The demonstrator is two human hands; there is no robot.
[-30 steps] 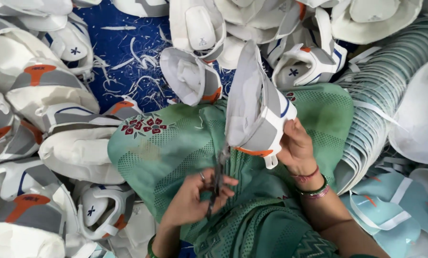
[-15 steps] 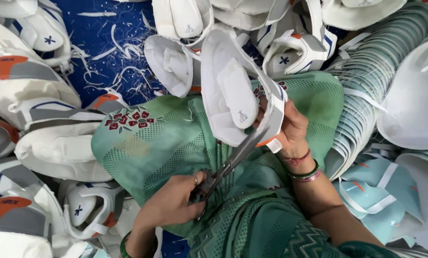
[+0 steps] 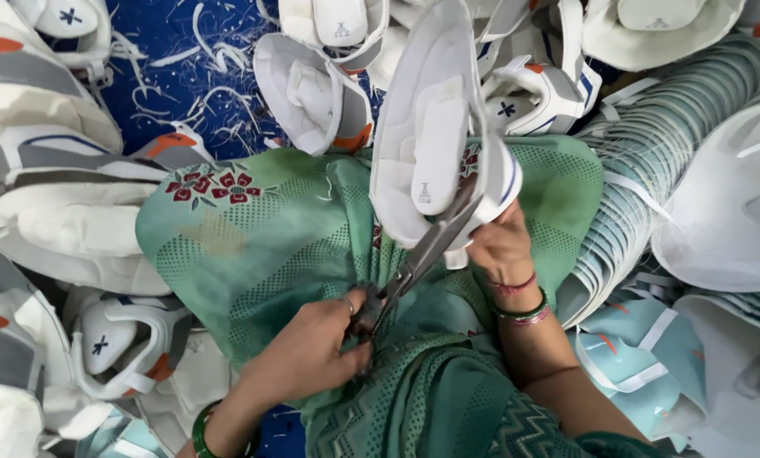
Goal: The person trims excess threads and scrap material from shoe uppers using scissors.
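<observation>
The left hand (image 3: 308, 356) is closed through the handles of the scissors (image 3: 418, 259), their blades angled up to the lower edge of the white shoe upper (image 3: 435, 136) — which the right hand (image 3: 503, 246) grips from below, over the green-clad lap (image 3: 261, 246). This looks like the trimming step; the next snip calls for the blades to meet only the excess edge, clear of the right fingers — more uppers (image 3: 58, 170) are heaped beyond.

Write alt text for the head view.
A right hand holds a white shoe upper upright over a green-clothed lap while the left hand works scissors at its lower edge; more white shoe uppers are piled around.
</observation>
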